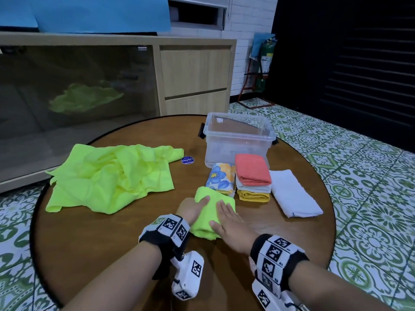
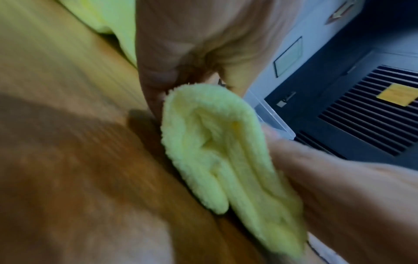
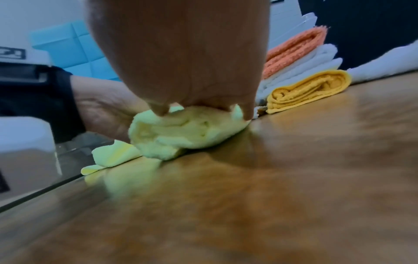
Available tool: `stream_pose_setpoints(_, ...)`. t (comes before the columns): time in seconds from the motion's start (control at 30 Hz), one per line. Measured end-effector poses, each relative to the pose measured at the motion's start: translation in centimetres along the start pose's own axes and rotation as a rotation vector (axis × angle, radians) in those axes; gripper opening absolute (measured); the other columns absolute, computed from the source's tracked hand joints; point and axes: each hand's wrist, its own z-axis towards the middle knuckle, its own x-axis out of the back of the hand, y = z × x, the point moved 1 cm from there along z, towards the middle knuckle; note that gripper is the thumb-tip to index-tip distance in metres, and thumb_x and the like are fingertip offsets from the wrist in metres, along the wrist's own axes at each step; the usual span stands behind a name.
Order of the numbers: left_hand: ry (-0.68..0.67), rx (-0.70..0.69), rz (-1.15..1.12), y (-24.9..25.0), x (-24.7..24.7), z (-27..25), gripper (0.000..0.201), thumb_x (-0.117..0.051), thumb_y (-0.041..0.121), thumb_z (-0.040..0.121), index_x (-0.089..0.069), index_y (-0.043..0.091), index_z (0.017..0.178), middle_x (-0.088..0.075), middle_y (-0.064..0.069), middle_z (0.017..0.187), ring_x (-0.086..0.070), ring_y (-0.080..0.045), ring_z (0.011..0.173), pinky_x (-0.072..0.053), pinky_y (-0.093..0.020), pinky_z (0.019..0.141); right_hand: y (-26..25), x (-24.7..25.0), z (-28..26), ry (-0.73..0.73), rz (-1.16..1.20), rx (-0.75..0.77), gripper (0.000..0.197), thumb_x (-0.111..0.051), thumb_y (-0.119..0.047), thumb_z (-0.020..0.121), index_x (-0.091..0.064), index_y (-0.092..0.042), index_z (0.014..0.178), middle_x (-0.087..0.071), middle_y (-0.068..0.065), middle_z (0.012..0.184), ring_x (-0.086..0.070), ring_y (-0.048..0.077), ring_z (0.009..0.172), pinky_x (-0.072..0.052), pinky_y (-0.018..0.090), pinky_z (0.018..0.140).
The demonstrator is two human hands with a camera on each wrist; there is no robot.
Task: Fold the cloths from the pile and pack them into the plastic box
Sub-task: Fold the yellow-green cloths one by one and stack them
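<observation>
left hand [image 1: 195, 209] gripping folded yellow cloth [image 1: 210, 215] | right hand [image 1: 226, 223] flat on it, fingers straight | fingertips hidden | sticker [image 1: 187, 160] reads "ClayGO"

The table [image 1: 107, 250] is brown wood with a glossy, reflecting grain; the folded yellow-green cloth [image 1: 208, 212] is fluffy matt terry; the pile [image 1: 107, 173] is thinner, smoother neon cloth; the box [image 1: 238, 140] is clear, smooth plastic; the floor tiles [image 1: 370, 187] look glazed.
</observation>
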Motion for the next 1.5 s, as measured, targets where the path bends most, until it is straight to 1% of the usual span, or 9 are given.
stream_pose_setpoints(0.13,0.118,-0.074,0.14,0.5,2.6,-0.2,0.04,-0.052,0.035,0.094,-0.055,0.002,0.116,-0.058,-0.016,0.12,-0.056,-0.03,0.111,-0.041,-0.03,0.087,0.7,2.3,0.3,0.228,-0.092,0.118,0.056,-0.02,-0.044,0.1,-0.031,-0.012,0.145,-0.031,0.004,0.15,-0.028,0.021,0.138,-0.025,0.033,0.112)
stream_pose_setpoints(0.2,0.179,-0.056,0.138,0.6,4.9,-0.4,0.048,-0.053,0.031,0.094,-0.037,0.005,0.131,-0.052,-0.017,0.124,-0.052,-0.031,0.115,-0.04,-0.03,0.089,0.7,3.6,1.8,0.391,-0.18,0.15,0.04,-0.032,-0.023,0.101,-0.039,-0.013,0.139,-0.04,0.006,0.142,-0.036,0.023,0.131,-0.029,0.031,0.108)
stream_pose_setpoints(0.47,0.24,-0.064,0.133,2.1,9.8,2.5,0.041,-0.041,0.025,0.1,-0.026,0.011,0.135,-0.039,-0.003,0.066,-0.037,-0.014,0.056,-0.027,-0.026,0.048,0.9,4.4,9.4,0.166,-0.451,-0.013,0.061,-0.03,-0.034,0.101,0.0,-0.016,0.152,0.005,0.008,0.159,0.005,0.028,0.146,-0.004,0.04,0.118)
stream_pose_setpoints(0.7,0.122,-0.018,-0.117,3.6,8.1,8.4,0.047,-0.043,0.027,0.099,-0.027,0.008,0.139,-0.051,-0.02,0.127,-0.055,-0.034,0.112,-0.047,-0.043,0.095,2.2,5.3,9.0,-0.017,-0.437,-0.004,0.066,-0.038,-0.021,0.097,-0.003,-0.012,0.151,0.005,0.01,0.159,0.003,0.028,0.147,-0.008,0.039,0.118)
stream_pose_setpoints(0.87,0.309,-0.113,0.5,4.7,6.2,8.3,0.042,-0.04,0.023,0.1,-0.033,0.013,0.14,-0.034,-0.012,0.14,-0.045,-0.03,0.122,-0.04,-0.035,0.095,0.3,8.4,8.9,0.042,-0.316,-0.094,0.035,-0.035,-0.001,0.093,-0.049,0.0,0.125,-0.05,0.019,0.131,-0.051,0.028,0.12,-0.04,0.032,0.094)
stream_pose_setpoints(0.97,0.317,-0.354,0.911,5.2,4.9,7.1,0.05,-0.032,0.034,0.101,-0.019,0.023,0.148,-0.017,-0.006,0.154,-0.02,-0.025,0.141,-0.028,-0.042,0.11,0.0,8.1,9.4,0.152,-0.35,-0.098,0.05,-0.036,-0.005,0.095,-0.026,0.001,0.143,-0.026,0.017,0.151,-0.029,0.026,0.139,-0.026,0.033,0.11)
stream_pose_setpoints(1.1,0.097,-0.258,1.125,4.4,2.8,7.1,0.059,-0.014,0.05,0.099,0.001,0.026,0.151,0.012,-0.004,0.158,0.014,-0.029,0.145,-0.002,-0.052,0.116,0.3,5.4,10.8,0.029,-0.32,-0.115,0.056,-0.021,-0.025,0.103,0.004,-0.008,0.151,0.007,0.01,0.159,0.005,0.029,0.146,-0.003,0.039,0.117)
stream_pose_setpoints(1.4,0.088,-0.301,1.107,3.0,2.9,7.8,0.064,-0.019,0.053,0.098,0.001,0.024,0.151,0.012,-0.007,0.158,0.012,-0.03,0.145,0.0,-0.049,0.118,0.6,4.1,12.1,-0.031,-0.275,-0.164,0.058,-0.019,-0.032,0.103,0.009,-0.013,0.151,0.016,0.008,0.158,0.013,0.031,0.145,0.0,0.041,0.117)
stream_pose_setpoints(1.5,-0.004,-0.311,0.968,4.3,5.6,7.7,0.061,-0.034,0.047,0.098,-0.018,0.018,0.149,-0.011,-0.008,0.157,-0.012,-0.029,0.144,-0.019,-0.046,0.116,0.5,5.1,12.2,-0.035,-0.253,-0.151,0.057,-0.023,-0.029,0.102,0.001,-0.011,0.151,0.007,0.009,0.159,0.004,0.033,0.145,-0.009,0.042,0.117)
